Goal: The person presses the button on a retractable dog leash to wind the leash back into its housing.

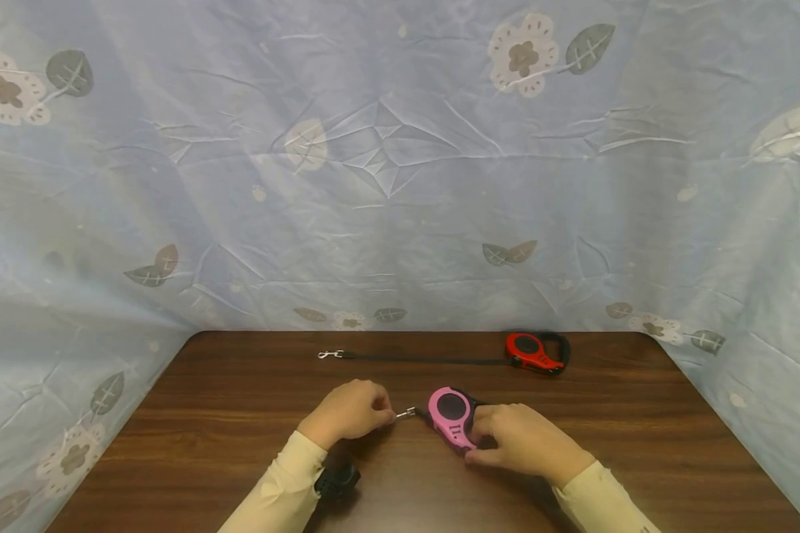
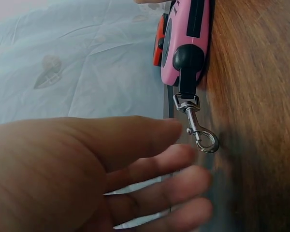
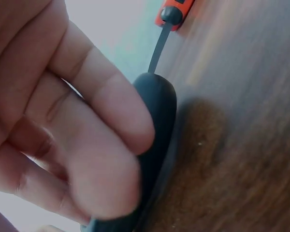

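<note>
A pink retractable leash [image 1: 450,414] with a black round centre lies on the table, in front of me. My right hand [image 1: 523,444] grips its black handle [image 3: 157,104], fingers bent against it in the right wrist view. Off the leash's other end, a short black strap carries a silver snap hook [image 2: 195,125]. My left hand [image 1: 353,411] is beside this hook, thumb and fingers loosely bent and parted. In the left wrist view the thumb tip is close to the hook, and nothing is held between thumb and fingers.
Farther back on the brown wooden table [image 1: 240,414] lies a red retractable leash [image 1: 530,354], its black strap [image 1: 427,360] stretched leftward to another silver snap hook [image 1: 330,354]. Light floral cloth [image 1: 387,185] hangs behind and at both sides. A black device [image 1: 336,480] is at my left wrist.
</note>
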The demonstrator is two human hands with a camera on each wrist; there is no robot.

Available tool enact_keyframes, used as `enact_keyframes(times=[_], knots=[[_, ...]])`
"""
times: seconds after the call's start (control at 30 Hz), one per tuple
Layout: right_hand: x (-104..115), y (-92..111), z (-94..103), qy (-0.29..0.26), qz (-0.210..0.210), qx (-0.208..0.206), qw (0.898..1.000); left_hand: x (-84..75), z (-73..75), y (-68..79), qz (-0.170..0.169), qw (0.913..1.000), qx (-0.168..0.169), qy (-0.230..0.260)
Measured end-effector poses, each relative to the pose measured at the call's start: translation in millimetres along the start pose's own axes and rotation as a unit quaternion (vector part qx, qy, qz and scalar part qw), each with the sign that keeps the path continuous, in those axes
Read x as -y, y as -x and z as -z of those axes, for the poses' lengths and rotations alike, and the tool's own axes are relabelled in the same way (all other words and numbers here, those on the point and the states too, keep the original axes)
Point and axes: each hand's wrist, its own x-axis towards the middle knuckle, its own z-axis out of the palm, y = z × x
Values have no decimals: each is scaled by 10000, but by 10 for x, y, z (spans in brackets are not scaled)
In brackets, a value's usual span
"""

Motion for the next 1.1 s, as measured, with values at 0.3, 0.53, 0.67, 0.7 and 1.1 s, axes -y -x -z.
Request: enact_keyframes(times=[0.3,0.53,0.67,0.7,1.1], knots=[[-109,-6,280,-234,-262,-517,9980,31,134,-95,65,9921,-1227,262],[-299,27,551,34,-1438,-1607,9765,84,219,-106,234,9740,-2198,488],[-453,25,609,-246,-2139,-1486,9652,120,224,-101,299,9639,-2575,612],[-504,29,606,-309,-2310,-1415,9621,128,220,-101,322,9624,-2626,612],[-897,197,334,-649,-3015,40,9512,226,164,-75,803,9755,-2010,396]])
